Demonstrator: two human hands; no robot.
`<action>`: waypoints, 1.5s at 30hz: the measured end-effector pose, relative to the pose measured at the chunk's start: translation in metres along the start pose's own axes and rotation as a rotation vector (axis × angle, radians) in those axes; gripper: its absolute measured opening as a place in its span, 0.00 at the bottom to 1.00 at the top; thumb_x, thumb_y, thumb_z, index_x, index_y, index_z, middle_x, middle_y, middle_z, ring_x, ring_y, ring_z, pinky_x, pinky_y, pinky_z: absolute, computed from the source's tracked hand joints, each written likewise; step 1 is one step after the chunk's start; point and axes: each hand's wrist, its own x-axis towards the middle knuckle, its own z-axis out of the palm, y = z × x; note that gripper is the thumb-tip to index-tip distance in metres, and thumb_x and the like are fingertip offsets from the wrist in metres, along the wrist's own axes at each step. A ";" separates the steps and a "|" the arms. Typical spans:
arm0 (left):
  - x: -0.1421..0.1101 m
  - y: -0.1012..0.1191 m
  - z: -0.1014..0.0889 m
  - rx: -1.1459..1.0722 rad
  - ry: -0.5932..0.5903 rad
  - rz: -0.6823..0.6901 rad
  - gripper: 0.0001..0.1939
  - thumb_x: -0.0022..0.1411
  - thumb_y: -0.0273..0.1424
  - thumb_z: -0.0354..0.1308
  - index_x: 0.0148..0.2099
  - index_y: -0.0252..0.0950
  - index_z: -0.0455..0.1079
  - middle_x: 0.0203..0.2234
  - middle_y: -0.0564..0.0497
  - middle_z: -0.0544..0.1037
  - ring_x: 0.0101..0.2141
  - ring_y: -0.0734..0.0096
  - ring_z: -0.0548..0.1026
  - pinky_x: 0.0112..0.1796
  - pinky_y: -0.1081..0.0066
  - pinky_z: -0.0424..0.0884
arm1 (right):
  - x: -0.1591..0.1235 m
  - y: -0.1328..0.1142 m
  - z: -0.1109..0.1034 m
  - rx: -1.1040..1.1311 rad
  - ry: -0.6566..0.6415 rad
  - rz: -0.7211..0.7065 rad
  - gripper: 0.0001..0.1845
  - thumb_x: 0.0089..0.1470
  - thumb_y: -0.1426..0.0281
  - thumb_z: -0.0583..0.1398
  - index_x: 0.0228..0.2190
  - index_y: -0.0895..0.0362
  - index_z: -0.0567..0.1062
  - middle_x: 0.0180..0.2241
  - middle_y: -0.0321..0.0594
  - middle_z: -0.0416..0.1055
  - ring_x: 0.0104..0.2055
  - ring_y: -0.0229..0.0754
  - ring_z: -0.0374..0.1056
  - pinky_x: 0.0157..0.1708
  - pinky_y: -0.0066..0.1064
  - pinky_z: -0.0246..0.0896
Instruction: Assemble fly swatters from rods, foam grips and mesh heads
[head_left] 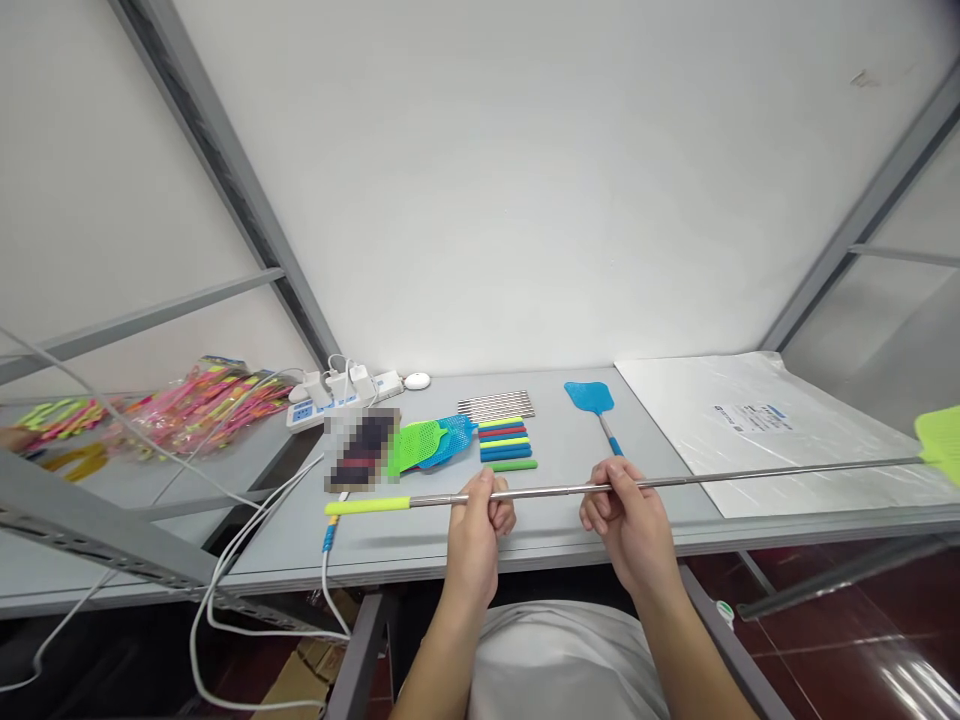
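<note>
A telescopic fly swatter (555,490) is stretched long across my view, its steel rod nearly level. Its yellow-green grip points left, and its yellow-green paddle (941,445) is cut off by the right edge. My left hand (480,515) is closed on the rod just right of the grip. Further along, my right hand (626,505) pinches the same rod between thumb and fingers. Beyond the right hand lies a blue fly swatter (590,398) with a short rod. Coloured handle grips (505,440) and a row of steel rods (495,405) lie behind the left hand.
Green and blue swatter paddles (420,445) are stacked left of the grips, beside a blurred-out item (364,450). A power strip (311,412) with plugs and trailing white cables stands further left. Bagged colourful goods (210,405) lie beyond the metal post. White wrapped sheeting (697,430) covers the right side.
</note>
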 end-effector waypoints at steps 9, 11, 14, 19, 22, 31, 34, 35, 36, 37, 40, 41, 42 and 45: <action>-0.001 0.002 -0.004 0.153 -0.080 0.055 0.22 0.67 0.42 0.51 0.23 0.37 0.54 0.17 0.58 0.55 0.19 0.78 0.52 0.22 0.74 0.51 | 0.010 0.012 -0.004 0.084 -0.031 0.113 0.14 0.54 0.58 0.64 0.27 0.55 0.71 0.17 0.28 0.60 0.16 0.30 0.54 0.19 0.26 0.57; 0.000 0.004 -0.006 0.136 -0.019 0.124 0.23 0.66 0.42 0.53 0.23 0.36 0.54 0.17 0.59 0.54 0.19 0.78 0.52 0.22 0.74 0.50 | 0.011 0.015 -0.005 0.084 -0.042 0.133 0.14 0.53 0.59 0.64 0.27 0.55 0.72 0.17 0.28 0.61 0.16 0.30 0.54 0.19 0.26 0.57; 0.002 0.011 -0.011 0.082 0.109 0.309 0.23 0.65 0.40 0.56 0.22 0.36 0.54 0.17 0.59 0.52 0.19 0.79 0.51 0.21 0.74 0.50 | 0.015 0.015 -0.010 0.078 -0.045 0.147 0.13 0.52 0.60 0.66 0.27 0.56 0.73 0.17 0.29 0.63 0.16 0.30 0.55 0.19 0.25 0.57; 0.010 0.030 -0.021 -0.023 0.247 0.499 0.24 0.66 0.36 0.55 0.20 0.36 0.51 0.15 0.60 0.50 0.17 0.79 0.50 0.20 0.73 0.47 | 0.028 0.010 -0.026 0.064 0.008 0.140 0.13 0.48 0.60 0.68 0.31 0.58 0.77 0.21 0.31 0.67 0.18 0.29 0.57 0.18 0.24 0.57; 0.014 0.038 -0.028 -0.068 0.309 0.552 0.24 0.65 0.35 0.56 0.20 0.36 0.51 0.14 0.60 0.51 0.16 0.80 0.49 0.19 0.73 0.45 | 0.033 0.007 -0.034 0.054 0.055 0.118 0.15 0.46 0.60 0.69 0.32 0.58 0.78 0.22 0.32 0.68 0.18 0.29 0.58 0.18 0.23 0.57; 0.019 0.041 -0.040 -0.111 0.389 0.601 0.20 0.64 0.44 0.51 0.25 0.38 0.56 0.17 0.59 0.58 0.17 0.78 0.56 0.20 0.74 0.53 | 0.034 0.010 -0.035 0.021 0.120 0.060 0.16 0.48 0.56 0.67 0.31 0.57 0.78 0.22 0.32 0.68 0.19 0.30 0.59 0.19 0.24 0.57; 0.020 0.043 -0.045 -0.125 0.440 0.622 0.18 0.62 0.46 0.52 0.28 0.39 0.59 0.21 0.57 0.63 0.19 0.77 0.60 0.21 0.74 0.57 | 0.034 0.011 -0.036 -0.002 0.136 0.034 0.17 0.48 0.56 0.67 0.30 0.57 0.77 0.21 0.32 0.67 0.19 0.31 0.59 0.20 0.25 0.58; 0.021 0.044 -0.047 -0.144 0.454 0.627 0.18 0.61 0.47 0.53 0.29 0.39 0.59 0.22 0.57 0.64 0.19 0.77 0.60 0.22 0.74 0.57 | 0.034 0.010 -0.037 -0.008 0.141 0.024 0.17 0.48 0.56 0.67 0.29 0.57 0.77 0.20 0.32 0.67 0.19 0.31 0.60 0.20 0.25 0.58; 0.021 0.045 -0.049 -0.163 0.466 0.635 0.17 0.60 0.47 0.53 0.30 0.39 0.60 0.23 0.57 0.65 0.20 0.76 0.61 0.22 0.74 0.58 | 0.034 0.010 -0.038 -0.014 0.146 0.014 0.17 0.48 0.56 0.67 0.29 0.57 0.76 0.20 0.32 0.66 0.19 0.31 0.60 0.20 0.25 0.58; 0.021 0.047 -0.051 -0.179 0.473 0.647 0.16 0.60 0.47 0.53 0.30 0.39 0.60 0.23 0.57 0.65 0.20 0.76 0.62 0.22 0.74 0.58 | 0.034 0.009 -0.038 -0.019 0.151 0.005 0.17 0.48 0.56 0.68 0.28 0.57 0.76 0.20 0.32 0.66 0.19 0.31 0.59 0.20 0.25 0.58; 0.019 0.051 -0.053 -0.188 0.477 0.685 0.16 0.61 0.46 0.52 0.30 0.39 0.61 0.22 0.57 0.65 0.21 0.74 0.62 0.22 0.73 0.59 | 0.035 0.008 -0.040 -0.029 0.161 -0.017 0.16 0.48 0.56 0.67 0.27 0.57 0.75 0.19 0.31 0.65 0.19 0.32 0.59 0.20 0.25 0.58; 0.019 0.052 -0.054 -0.184 0.483 0.684 0.16 0.61 0.46 0.51 0.29 0.39 0.61 0.22 0.56 0.65 0.21 0.74 0.62 0.22 0.73 0.59 | 0.034 0.008 -0.039 -0.029 0.163 -0.025 0.16 0.49 0.57 0.67 0.27 0.57 0.75 0.19 0.31 0.65 0.19 0.32 0.59 0.20 0.25 0.58; 0.018 0.053 -0.053 -0.181 0.492 0.671 0.16 0.62 0.44 0.50 0.28 0.39 0.60 0.21 0.56 0.65 0.21 0.74 0.62 0.22 0.73 0.59 | 0.034 0.008 -0.039 -0.028 0.166 -0.032 0.16 0.49 0.57 0.67 0.28 0.57 0.75 0.19 0.31 0.64 0.19 0.31 0.59 0.20 0.25 0.58; 0.019 0.053 -0.051 -0.177 0.541 0.611 0.16 0.61 0.42 0.50 0.25 0.38 0.57 0.19 0.56 0.63 0.21 0.74 0.61 0.22 0.73 0.59 | 0.034 0.007 -0.038 -0.025 0.175 -0.049 0.15 0.50 0.57 0.67 0.28 0.56 0.74 0.20 0.30 0.64 0.19 0.31 0.59 0.21 0.25 0.58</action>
